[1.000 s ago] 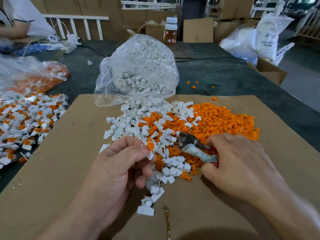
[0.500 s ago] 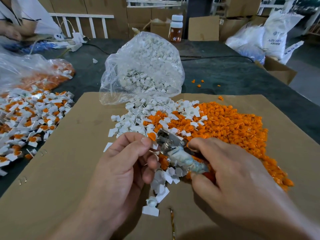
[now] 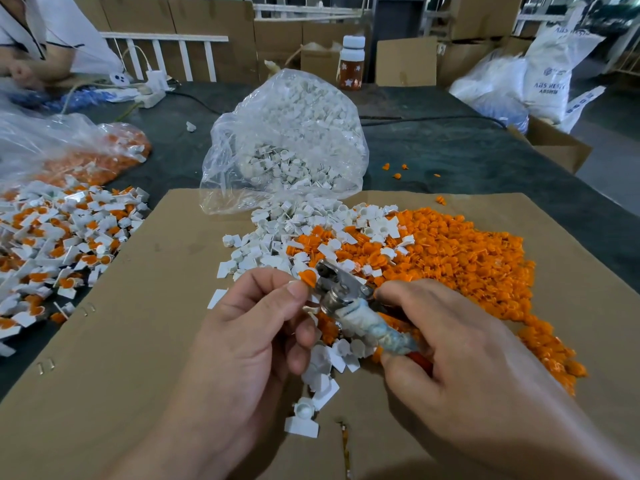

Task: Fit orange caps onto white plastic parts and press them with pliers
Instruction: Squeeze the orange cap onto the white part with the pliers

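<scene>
Honestly, your left hand (image 3: 249, 327) pinches the tiny orange cap (image 3: 308, 277) right at the nose of the pliers (image 3: 341, 289) above the pile (image 3: 433, 258), right hand (image 3: 460, 358) wrapped round the handles, and it's probably light, stiff, slippery plastic, so pinch it firmly by the edge and squeeze gently

Shiny metal pliers (image 3: 334, 287) with worn taped grip, matt plastic caps (image 3: 450, 251), clear glossy bag (image 3: 287, 140), matt brown cardboard (image 3: 138, 341).

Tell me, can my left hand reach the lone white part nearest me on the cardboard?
Probably, once freed: the left hand pinches a capped piece at the pliers, but the white part lies uncovered just beside it.
</scene>
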{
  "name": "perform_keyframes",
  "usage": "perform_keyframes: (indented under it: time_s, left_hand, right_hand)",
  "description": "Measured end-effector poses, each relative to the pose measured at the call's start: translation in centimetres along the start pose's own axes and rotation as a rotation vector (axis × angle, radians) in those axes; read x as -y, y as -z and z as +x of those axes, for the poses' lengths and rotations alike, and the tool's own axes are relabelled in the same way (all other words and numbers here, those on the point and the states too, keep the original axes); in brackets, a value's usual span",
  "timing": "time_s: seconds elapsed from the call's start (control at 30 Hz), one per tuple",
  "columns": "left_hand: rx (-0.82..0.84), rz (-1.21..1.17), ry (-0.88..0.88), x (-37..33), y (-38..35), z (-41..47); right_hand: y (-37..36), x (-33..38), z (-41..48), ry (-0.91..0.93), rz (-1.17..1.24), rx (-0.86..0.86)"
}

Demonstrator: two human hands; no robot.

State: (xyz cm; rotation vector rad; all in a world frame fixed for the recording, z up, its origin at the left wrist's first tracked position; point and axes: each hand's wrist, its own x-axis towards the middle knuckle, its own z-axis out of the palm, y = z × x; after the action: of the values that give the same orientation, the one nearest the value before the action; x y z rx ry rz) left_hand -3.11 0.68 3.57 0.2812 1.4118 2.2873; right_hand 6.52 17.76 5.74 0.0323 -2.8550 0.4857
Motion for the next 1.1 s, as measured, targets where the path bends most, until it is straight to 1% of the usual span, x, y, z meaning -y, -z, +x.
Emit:
perform_keyframes:
  time_s: [0.3,0.53,0.73,0.87,1.1]
  left_hand:
    - [-0.021,-0.032,0.0,0.1,-0.2,-0.1]
    - [-0.068,0.056,-0.12,0.6,-0.1,0.0]
    - [-0.094,0.114,-0.147,1.0,0.2,0.3]
    - [-0.067,0.094,-0.128,1.0,0.3,0.2]
    - [-0.022,-0.027,-0.033,0.8,0.4,0.3]
  right_hand:
    - [-0.1,0.0,0.1,-0.005,0.031,-0.003]
    - [0.0,-0.1,0.0,-0.003,0.038,-0.004]
    - [-0.1,-0.2,-0.1,0.009,0.041,0.024]
    - [0.0,-0.3,-0.1,-0.003,0.065,0.009]
    - [0.3,0.1,0.1,-0.005,0.095,-0.007]
